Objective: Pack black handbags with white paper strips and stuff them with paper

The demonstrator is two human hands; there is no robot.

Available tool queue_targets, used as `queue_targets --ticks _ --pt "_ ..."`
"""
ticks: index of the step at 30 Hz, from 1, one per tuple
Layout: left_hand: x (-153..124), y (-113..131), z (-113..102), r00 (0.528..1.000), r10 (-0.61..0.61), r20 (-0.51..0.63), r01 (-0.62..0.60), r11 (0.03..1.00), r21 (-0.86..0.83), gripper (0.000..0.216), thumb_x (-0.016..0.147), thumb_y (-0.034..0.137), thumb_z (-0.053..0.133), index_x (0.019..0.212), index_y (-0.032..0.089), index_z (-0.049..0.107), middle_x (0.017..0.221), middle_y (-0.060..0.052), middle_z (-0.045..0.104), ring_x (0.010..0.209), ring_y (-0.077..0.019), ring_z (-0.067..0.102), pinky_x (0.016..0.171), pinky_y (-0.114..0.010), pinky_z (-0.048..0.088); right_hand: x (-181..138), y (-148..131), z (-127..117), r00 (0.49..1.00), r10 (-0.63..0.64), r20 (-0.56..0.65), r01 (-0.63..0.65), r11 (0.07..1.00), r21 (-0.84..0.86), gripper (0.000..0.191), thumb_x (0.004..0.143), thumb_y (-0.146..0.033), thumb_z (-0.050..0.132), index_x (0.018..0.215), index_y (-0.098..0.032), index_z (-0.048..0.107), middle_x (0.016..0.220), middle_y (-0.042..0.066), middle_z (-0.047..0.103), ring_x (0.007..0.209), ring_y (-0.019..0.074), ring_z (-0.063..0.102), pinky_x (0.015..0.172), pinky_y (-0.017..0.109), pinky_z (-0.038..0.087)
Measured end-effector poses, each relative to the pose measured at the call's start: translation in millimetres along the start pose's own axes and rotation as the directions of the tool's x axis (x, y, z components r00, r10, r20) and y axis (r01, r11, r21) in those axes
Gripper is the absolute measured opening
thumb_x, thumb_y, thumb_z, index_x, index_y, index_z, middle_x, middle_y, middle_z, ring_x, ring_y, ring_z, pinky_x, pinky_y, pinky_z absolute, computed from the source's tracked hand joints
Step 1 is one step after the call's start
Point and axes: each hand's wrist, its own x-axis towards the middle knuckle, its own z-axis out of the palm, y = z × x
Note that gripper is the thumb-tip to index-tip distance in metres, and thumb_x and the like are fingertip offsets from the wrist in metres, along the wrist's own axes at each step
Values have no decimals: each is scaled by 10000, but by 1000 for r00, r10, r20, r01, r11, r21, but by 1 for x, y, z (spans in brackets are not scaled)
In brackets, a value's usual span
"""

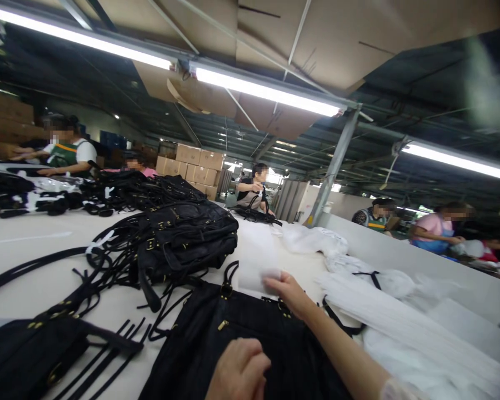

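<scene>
A black handbag (250, 328) with gold-coloured fittings and a small zip lies on the table right in front of me. My right hand (289, 294) reaches over its top edge and pinches the near right corner of a white sheet (256, 253), thin like paper. Over the front of the bag is my left hand (239, 369), its fingers curled inward; whatever is in them, if anything, is hidden. One of the bag's handles (229, 278) stands up beside the sheet. Both hands are slightly blurred.
Black bags in a pile (187, 233) with loose straps stand at the left. Another black bag (29, 355) lies at near left. White wrapping material (400, 311) heaps up on the right, against a low partition (404, 244). Several people work beyond; cartons (195, 166) are stacked behind.
</scene>
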Motion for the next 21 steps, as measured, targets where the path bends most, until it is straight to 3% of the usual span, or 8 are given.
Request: queue_targets --ticks 3,5,8,10,13,16,19,21 --pt "1 8 -24 920 -26 -390 78 990 118 430 872 44 426 1283 164 463 1278 -166 502 1186 -280 489 953 -465 471 -80 -11 9 984 -30 174 49 993 -110 318 741 -454 727 819 -146 743 803 48 733 756 206 646 761 328 516" --pt "-2 13 -35 887 -26 -461 127 974 190 503 860 18 440 1338 175 417 1410 -176 392 1303 -309 388 1019 -519 410 -126 -11 18 964 -90 251 162 944 -287 273 849 -410 621 853 -162 736 859 49 733 819 208 646 835 335 509" --pt "-10 19 -46 897 -5 -442 124 963 239 537 861 24 460 1373 166 384 1474 -197 314 1361 -350 318 1054 -586 340 -171 -7 31 914 -146 379 344 777 -528 239 918 -288 497 1000 -199 703 1011 52 721 955 199 645 932 318 487" --pt "-16 22 -53 932 44 -359 39 975 219 495 878 71 481 1358 164 404 1431 -200 386 1318 -348 378 1044 -580 343 -188 -6 40 879 -137 458 424 664 -616 258 903 -219 485 1074 -214 678 1097 61 705 1030 196 639 962 305 481" --pt "-25 27 -62 991 124 -50 -123 992 25 294 906 208 524 1199 180 522 1108 -117 633 999 -263 588 874 -421 468 -204 -12 49 852 -115 510 483 548 -683 341 872 -195 526 1197 -207 628 1204 89 672 1115 210 621 1005 309 470" --pt "-32 33 -68 969 135 206 -112 987 -119 187 875 353 605 970 194 580 830 -34 663 750 -206 605 673 -311 451 -220 -21 53 847 -120 518 498 518 -695 419 872 -224 559 1289 -196 586 1276 115 643 1160 226 613 1029 319 467" --pt "-40 37 -70 936 135 326 -107 989 -102 287 835 455 664 775 198 549 745 -5 630 687 -178 590 625 -280 412 -241 -29 50 832 -178 525 536 502 -679 507 904 -357 573 1377 -179 520 1359 150 580 1242 255 566 1074 359 440" --pt "-45 40 -70 903 163 398 -140 986 -86 348 828 487 674 709 199 517 725 7 614 670 -161 580 623 -273 403 -257 -30 48 790 -209 576 596 480 -643 651 874 -482 615 1431 -184 455 1406 160 527 1291 281 517 1103 390 408"
